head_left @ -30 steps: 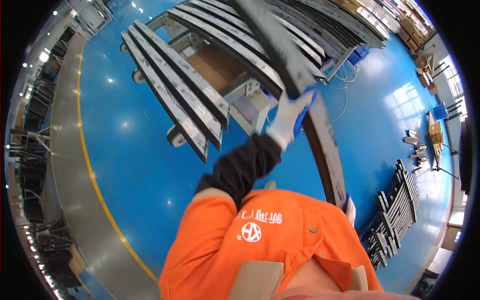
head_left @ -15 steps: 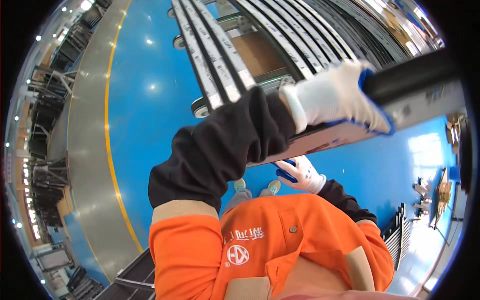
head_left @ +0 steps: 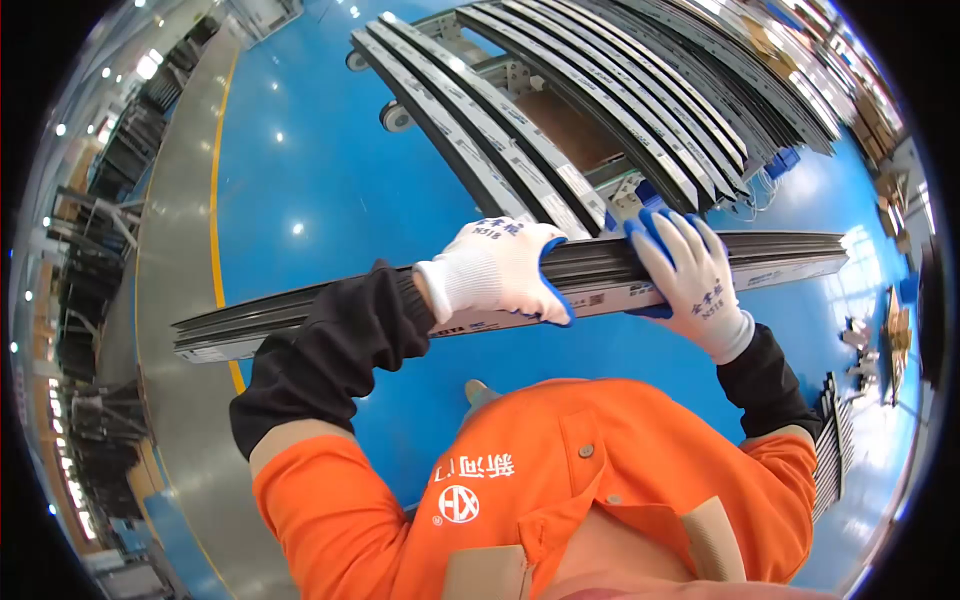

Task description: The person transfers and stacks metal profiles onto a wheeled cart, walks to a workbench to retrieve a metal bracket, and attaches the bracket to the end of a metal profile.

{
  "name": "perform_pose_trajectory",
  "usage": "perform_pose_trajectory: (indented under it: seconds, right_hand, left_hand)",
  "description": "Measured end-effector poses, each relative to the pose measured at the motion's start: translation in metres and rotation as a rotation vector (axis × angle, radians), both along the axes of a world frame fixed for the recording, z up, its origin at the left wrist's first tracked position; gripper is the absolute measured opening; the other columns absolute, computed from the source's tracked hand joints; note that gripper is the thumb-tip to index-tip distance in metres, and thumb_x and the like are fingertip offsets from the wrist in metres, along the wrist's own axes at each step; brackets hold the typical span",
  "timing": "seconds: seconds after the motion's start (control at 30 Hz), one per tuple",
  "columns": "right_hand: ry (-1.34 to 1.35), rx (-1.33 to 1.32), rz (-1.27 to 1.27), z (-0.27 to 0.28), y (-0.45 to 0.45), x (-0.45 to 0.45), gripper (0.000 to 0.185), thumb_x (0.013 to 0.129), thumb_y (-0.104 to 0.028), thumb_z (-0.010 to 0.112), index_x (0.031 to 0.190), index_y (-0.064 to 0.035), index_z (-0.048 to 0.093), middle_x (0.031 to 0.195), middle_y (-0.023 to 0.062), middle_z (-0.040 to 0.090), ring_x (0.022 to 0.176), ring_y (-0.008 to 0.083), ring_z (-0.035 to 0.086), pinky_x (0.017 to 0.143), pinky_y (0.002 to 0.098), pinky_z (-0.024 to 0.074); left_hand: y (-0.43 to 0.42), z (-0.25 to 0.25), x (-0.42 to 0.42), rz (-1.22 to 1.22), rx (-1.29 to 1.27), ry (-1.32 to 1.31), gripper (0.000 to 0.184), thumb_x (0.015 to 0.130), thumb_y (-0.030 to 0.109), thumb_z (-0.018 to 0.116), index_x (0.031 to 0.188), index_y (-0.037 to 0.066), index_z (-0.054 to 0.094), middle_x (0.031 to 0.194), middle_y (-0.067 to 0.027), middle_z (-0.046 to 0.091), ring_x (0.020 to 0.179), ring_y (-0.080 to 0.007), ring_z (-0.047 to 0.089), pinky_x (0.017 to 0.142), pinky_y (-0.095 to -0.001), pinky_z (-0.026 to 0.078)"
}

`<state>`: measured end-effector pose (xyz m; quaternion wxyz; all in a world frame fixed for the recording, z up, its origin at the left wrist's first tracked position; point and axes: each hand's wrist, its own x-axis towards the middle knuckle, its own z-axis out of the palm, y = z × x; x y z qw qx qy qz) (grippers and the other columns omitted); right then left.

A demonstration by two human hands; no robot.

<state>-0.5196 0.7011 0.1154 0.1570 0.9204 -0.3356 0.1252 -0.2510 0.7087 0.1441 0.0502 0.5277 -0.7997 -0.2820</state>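
A long, dark metal profile [head_left: 600, 262], with ridges along its top and white printed film on its near side, lies across in front of my body. My left hand [head_left: 503, 268], in a white and blue glove, wraps over it near its middle. My right hand [head_left: 690, 275], gloved the same way, grips it further right, fingers over the top and thumb on the near side. Behind it, white-filmed profiles [head_left: 500, 130] lie side by side on a wheeled cart [head_left: 515, 80]. The profile hides the cart's near end.
More dark profiles [head_left: 720, 85] are stacked on the right part of the cart. Blue floor [head_left: 300, 180] surrounds me, with a yellow line [head_left: 216, 200] and grey aisle on the left. Racks of dark parts [head_left: 95, 250] line the far left. Another profile stack [head_left: 832, 450] stands at right.
The profile has swung from a steep slant at the right to lying across my front. My left hand has moved left; my right hand has risen from below and taken hold of it.
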Motion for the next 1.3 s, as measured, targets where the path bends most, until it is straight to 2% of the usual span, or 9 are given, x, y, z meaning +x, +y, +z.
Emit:
perform_pose_trajectory:
  seconds: [0.17,0.33,0.47,0.57,0.77,0.87,1.1,1.17,1.3]
  right_hand:
    - [-0.060,-0.224,0.021,0.009,0.006,0.096,0.060,0.081,-0.033,0.064,0.134,-0.0082,0.050,0.138,0.0145,0.049,0.127,0.0324,0.048,0.107,0.0470,0.0365]
    - [-0.305,-0.217,-0.064,0.019,-0.055,0.135,0.071,0.070,-0.016,0.078,0.135,-0.0152,0.050,0.124,0.0088,0.060,0.109,0.0244,0.061,0.096,0.0329,0.0470]
    - [-0.338,-0.150,-0.269,-0.004,-0.132,0.144,0.064,0.076,-0.017,0.073,0.136,-0.0127,0.050,0.124,0.0092,0.062,0.104,0.0243,0.064,0.093,0.0332,0.0489]
    - [-0.407,-0.071,-0.374,-0.031,-0.202,0.151,0.058,0.080,-0.021,0.069,0.135,-0.0121,0.051,0.123,0.0102,0.063,0.102,0.0273,0.064,0.089,0.0333,0.0496]
    - [-0.321,0.087,-0.686,-0.106,-0.346,0.179,0.059,0.084,-0.031,0.066,0.137,-0.0133,0.048,0.130,0.0063,0.060,0.110,0.0242,0.062,0.092,0.0325,0.0494]
    - [-0.302,0.164,-0.764,-0.145,-0.406,0.196,0.059,0.084,-0.034,0.065,0.138,-0.0164,0.048,0.130,0.0061,0.060,0.112,0.0247,0.061,0.093,0.0332,0.0486]
    - [-0.202,0.307,-0.899,-0.205,-0.484,0.214,0.057,0.085,-0.036,0.063,0.137,-0.0186,0.049,0.130,0.0063,0.060,0.112,0.0263,0.060,0.094,0.0351,0.0469]
    - [-0.132,0.247,-0.952,-0.215,-0.506,0.217,0.057,0.084,-0.037,0.063,0.137,-0.0184,0.049,0.130,0.0068,0.060,0.110,0.0275,0.060,0.094,0.0358,0.0465]
    - [0.003,0.040,-1.058,-0.185,-0.502,0.278,0.060,0.082,-0.038,0.066,0.136,-0.0176,0.049,0.126,0.0080,0.062,0.101,0.0299,0.062,0.088,0.0358,0.0485]
  left_hand:
    - [-0.025,0.046,0.096,-0.181,-0.020,-0.041,0.058,0.067,0.033,0.079,0.114,0.004,0.063,0.097,-0.0131,0.070,0.083,-0.0263,0.066,0.078,-0.0297,0.052]
    - [-0.082,0.099,0.146,-0.186,-1.173,-0.087,0.057,0.072,0.023,0.079,0.123,0.005,0.061,0.100,-0.0104,0.069,0.083,-0.0231,0.065,0.077,-0.0300,0.052]
    - [-0.085,0.083,0.217,-0.041,-0.987,0.644,0.047,0.077,0.012,0.073,0.122,0.004,0.062,0.107,-0.0102,0.069,0.090,-0.0208,0.066,0.083,-0.0298,0.052]
    - [-0.110,0.011,0.302,-0.025,-0.789,0.365,0.041,0.079,0.010,0.072,0.118,0.003,0.065,0.100,-0.0090,0.071,0.072,-0.0153,0.061,0.069,-0.0259,0.049]
    - [-0.065,-0.178,0.497,1.161,0.102,0.668,0.055,0.091,0.030,0.065,0.136,0.001,0.049,0.119,-0.0126,0.061,0.099,-0.0160,0.059,0.089,-0.0259,0.047]
    - [0.010,-0.262,0.549,1.603,0.421,1.037,0.038,0.092,0.033,0.061,0.117,0.005,0.055,0.095,-0.0117,0.067,0.074,-0.0202,0.065,0.063,-0.0297,0.049]
    - [0.052,-0.394,0.618,0.712,0.028,0.680,0.039,0.092,0.027,0.057,0.123,0.003,0.056,0.109,-0.0129,0.067,0.098,-0.0325,0.063,0.085,-0.0383,0.049]
    - [-0.026,-0.338,0.623,0.635,0.271,0.011,0.041,0.090,0.026,0.059,0.121,0.000,0.055,0.108,-0.0144,0.067,0.098,-0.0319,0.064,0.084,-0.0391,0.050]
    - [-0.229,-0.336,0.650,1.008,0.322,0.487,0.041,0.091,0.025,0.062,0.125,0.004,0.055,0.111,-0.0160,0.066,0.093,-0.0267,0.065,0.081,-0.0347,0.052]
